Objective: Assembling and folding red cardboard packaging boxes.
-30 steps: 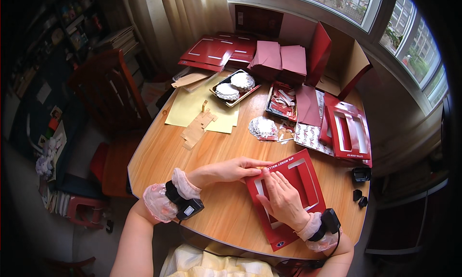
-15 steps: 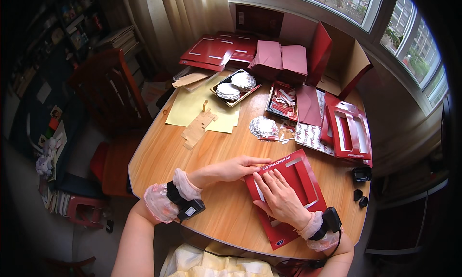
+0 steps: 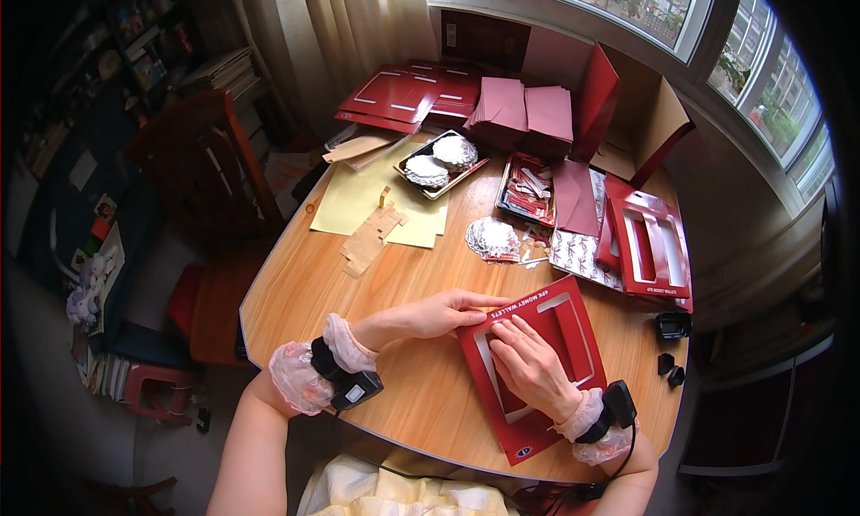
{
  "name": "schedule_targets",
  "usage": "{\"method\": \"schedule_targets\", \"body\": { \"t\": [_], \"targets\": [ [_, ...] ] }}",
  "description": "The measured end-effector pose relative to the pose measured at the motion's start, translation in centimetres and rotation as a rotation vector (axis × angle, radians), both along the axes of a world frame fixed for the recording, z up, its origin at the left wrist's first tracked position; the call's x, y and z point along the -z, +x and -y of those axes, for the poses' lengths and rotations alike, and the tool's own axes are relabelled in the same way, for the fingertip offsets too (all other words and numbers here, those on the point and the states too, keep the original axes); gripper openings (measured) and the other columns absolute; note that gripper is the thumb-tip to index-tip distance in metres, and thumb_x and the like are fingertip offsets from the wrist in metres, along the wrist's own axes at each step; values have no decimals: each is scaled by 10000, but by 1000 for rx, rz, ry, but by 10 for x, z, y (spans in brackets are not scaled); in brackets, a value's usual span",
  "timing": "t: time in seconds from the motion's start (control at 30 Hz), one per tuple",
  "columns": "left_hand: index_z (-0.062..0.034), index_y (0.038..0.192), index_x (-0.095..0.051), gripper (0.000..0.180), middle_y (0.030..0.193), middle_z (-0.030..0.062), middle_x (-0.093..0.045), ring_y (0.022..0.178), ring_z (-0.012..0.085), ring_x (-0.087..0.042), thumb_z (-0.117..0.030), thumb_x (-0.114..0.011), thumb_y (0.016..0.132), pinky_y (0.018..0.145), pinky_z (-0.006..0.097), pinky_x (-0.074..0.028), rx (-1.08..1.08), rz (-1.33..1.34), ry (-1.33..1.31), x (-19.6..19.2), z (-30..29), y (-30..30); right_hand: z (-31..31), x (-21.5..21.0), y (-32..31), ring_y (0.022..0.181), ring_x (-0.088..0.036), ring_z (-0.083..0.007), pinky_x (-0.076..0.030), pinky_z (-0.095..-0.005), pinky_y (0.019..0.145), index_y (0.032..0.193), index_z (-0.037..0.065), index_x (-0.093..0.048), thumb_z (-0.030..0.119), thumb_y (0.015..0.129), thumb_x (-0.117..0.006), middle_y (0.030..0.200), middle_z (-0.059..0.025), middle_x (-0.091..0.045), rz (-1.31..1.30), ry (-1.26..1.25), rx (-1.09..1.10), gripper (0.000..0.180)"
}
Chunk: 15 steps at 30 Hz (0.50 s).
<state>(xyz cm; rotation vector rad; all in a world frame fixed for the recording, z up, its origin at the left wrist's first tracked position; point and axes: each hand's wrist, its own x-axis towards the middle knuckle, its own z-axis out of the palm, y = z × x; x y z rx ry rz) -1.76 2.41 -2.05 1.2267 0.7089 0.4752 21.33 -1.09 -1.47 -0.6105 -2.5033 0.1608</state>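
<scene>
A flat red cardboard sleeve (image 3: 585,328) with cut-out windows lies tilted on the table in front of me. At its upper left corner, my left hand (image 3: 439,315) pinches the edge between thumb and fingers. My right hand (image 3: 536,368) rests on the face of the sleeve, holding nothing. Its fingers are stretched out and close together, their tips by the upper left end of the long window. Part of the sleeve is hidden beneath this hand. Both wrists wear black straps over pale pink cuffs.
Beyond the sleeve lie a pile of round silver-white stickers (image 3: 492,238), a tray of red strips (image 3: 527,190), and a tray of stickers (image 3: 441,165). Yellow paper (image 3: 349,198) is at the left. Pink envelopes (image 3: 548,120), an open box (image 3: 632,104) and red sleeves (image 3: 649,247) stand farther off.
My right hand's fingers have drawn closer together and shifted slightly on the sleeve, uncovering more of its left window edge. My left hand stays at the corner.
</scene>
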Motion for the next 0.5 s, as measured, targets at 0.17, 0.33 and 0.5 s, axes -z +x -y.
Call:
{"method": "schedule_targets", "body": {
  "t": [0.17, 0.33, 0.5],
  "targets": [
    [-174, 1485, -445, 446, 1214, -47, -592, 942, 19, -506, -182, -476, 1040, 765, 182, -440, -25, -5, 34, -1, 1, 0, 1, -3, 0, 1113, -634, -297, -488, -418, 1021, 949, 0, -636, 33, 793, -660, 1148, -159, -647, -3, 75, 38, 161],
    [-160, 1474, -458, 436, 1243, -17, -597, 974, 31, -534, -146, -470, 1039, 797, 198, -471, -35, 12, -10, 3, 1, 3, 5, -16, 5, 1004, -688, -270, -553, -363, 871, 870, 21, -660, 70, 788, -704, 1069, -139, -694, -7, 265, 92, 105],
    [-150, 1471, -460, 433, 1262, -5, -599, 1027, 44, -541, -141, -466, 1039, 850, 214, -475, -24, -16, 16, 4, -3, -2, -3, -20, 19, 796, -706, -228, -548, -333, 670, 818, 40, -678, 121, 801, -750, 944, -114, -715, -60, 150, 409, 110]
  ]
}}
